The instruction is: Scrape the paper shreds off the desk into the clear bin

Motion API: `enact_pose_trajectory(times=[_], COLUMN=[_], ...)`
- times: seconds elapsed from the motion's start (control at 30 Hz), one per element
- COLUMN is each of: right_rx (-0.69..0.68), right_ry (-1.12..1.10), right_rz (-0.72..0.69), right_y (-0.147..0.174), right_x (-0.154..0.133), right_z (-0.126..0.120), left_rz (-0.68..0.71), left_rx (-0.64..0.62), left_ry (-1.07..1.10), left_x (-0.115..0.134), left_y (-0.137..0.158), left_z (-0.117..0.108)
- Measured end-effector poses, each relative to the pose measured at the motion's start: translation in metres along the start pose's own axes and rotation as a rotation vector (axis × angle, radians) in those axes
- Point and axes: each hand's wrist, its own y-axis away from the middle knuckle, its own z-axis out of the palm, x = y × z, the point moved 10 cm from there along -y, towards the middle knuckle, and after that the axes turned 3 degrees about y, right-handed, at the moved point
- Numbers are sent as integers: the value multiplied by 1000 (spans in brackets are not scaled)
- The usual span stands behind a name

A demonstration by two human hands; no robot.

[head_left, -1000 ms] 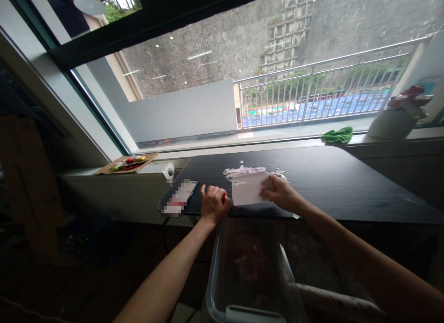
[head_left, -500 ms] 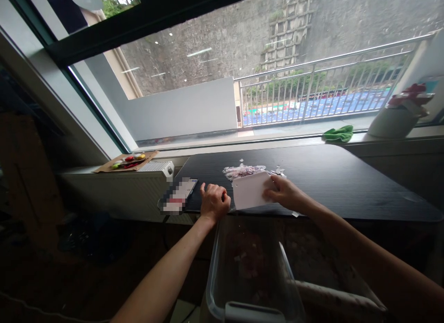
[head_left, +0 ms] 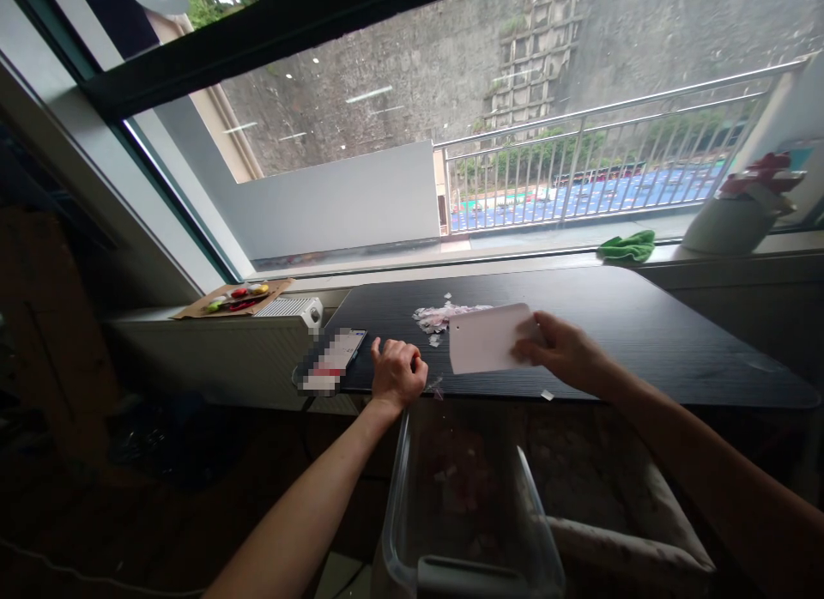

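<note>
Dark table (head_left: 631, 333) beside window (head_left: 373, 110), paper scraps (head_left: 438, 317); right hand (head_left: 563, 346) grips white card (head_left: 486, 341), left hand (head_left: 396, 374) loosely fisted.

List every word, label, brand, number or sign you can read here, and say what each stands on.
No text can be read anywhere in this view.
Phone: mostly pixelated; the marks on the rest of its screen are too small to read.
White card in the right hand: no print visible on the side shown.
Paper scraps: too small to tell.
Clear bin: no readable label.
</note>
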Motion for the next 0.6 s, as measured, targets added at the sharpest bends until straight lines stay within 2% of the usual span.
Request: enact_pose_trajectory(times=[0.1, 0.3, 0.5, 0.6], right_rx=[8, -56, 4, 22], right_ry=[29, 236, 220, 217], right_rz=[-38, -137, -166, -169], right_y=[-1, 5, 8, 3], right_x=[-1, -10, -19, -19], right_z=[1, 36, 26, 30], left_rz=[5, 8, 0, -6], left_rx=[3, -5, -5, -8], left_ry=[4, -1, 11, 18], left_x=[0, -1, 0, -1], left_y=[0, 0, 0, 0], left_z=[0, 1, 0, 1])
